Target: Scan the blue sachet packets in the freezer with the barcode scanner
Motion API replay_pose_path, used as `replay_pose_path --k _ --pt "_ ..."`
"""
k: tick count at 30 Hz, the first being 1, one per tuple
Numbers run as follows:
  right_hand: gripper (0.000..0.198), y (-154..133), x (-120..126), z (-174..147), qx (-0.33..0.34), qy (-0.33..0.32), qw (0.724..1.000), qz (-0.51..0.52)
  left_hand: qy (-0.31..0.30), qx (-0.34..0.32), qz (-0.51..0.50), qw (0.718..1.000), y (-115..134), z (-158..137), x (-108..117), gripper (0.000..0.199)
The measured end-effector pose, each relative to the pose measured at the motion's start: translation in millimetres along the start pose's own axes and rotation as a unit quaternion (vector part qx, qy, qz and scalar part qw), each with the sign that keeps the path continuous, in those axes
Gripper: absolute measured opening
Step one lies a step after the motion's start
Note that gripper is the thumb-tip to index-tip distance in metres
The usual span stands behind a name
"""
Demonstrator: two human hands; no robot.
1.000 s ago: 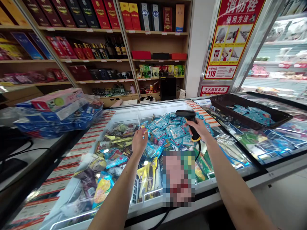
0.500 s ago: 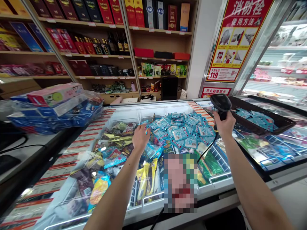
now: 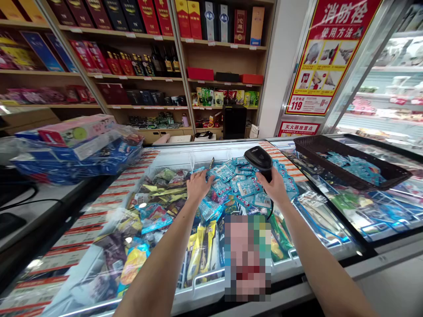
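Observation:
In my right hand (image 3: 273, 187) is a black barcode scanner (image 3: 258, 159), its head pointing away and to the left above a pile of light blue packets (image 3: 246, 185). My fingers wrap round its handle. At the pile's left edge rests my left hand (image 3: 198, 185), palm down with fingers extended and thumb apart. Its fingertips touch or hover over a blue packet there; which of the two I cannot tell. The packets lie spread on the glass top of a chest freezer (image 3: 165, 154). The scanner's cable (image 3: 271, 211) hangs below my right hand.
A dark brown basket (image 3: 358, 185) holding similar blue packets stands at the right. Bagged boxes (image 3: 82, 145) sit on the left counter. Several wrapped ice creams (image 3: 201, 251) show inside the freezer. Shelves of boxed bottles (image 3: 139, 61) line the back wall.
My right hand has brought the scanner left and down from beside the basket to over the packet pile. My left hand has shifted slightly right, its fingers more stretched out.

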State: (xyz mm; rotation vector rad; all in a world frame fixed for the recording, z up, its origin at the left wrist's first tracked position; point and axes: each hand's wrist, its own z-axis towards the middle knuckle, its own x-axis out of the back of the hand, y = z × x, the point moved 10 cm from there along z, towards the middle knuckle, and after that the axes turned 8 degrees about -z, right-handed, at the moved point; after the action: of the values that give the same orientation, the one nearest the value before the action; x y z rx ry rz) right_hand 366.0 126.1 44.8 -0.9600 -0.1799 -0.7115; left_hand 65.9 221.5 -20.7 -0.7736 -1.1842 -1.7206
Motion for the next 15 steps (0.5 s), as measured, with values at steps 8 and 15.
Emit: replay_pose_path --k 8,15 --pt "0.026 -8.8 -25.7 -0.8 -0.004 -0.055 0.997 -0.052 0.02 0.044 -0.021 0.999 -17.4 5.6 3.2 0.071" --pt "0.026 -3.4 -42.5 -9.6 -0.038 -0.068 0.996 -0.052 0.152 0.071 -0.271 0.948 -48.1 -17.8 27.8 0.044"
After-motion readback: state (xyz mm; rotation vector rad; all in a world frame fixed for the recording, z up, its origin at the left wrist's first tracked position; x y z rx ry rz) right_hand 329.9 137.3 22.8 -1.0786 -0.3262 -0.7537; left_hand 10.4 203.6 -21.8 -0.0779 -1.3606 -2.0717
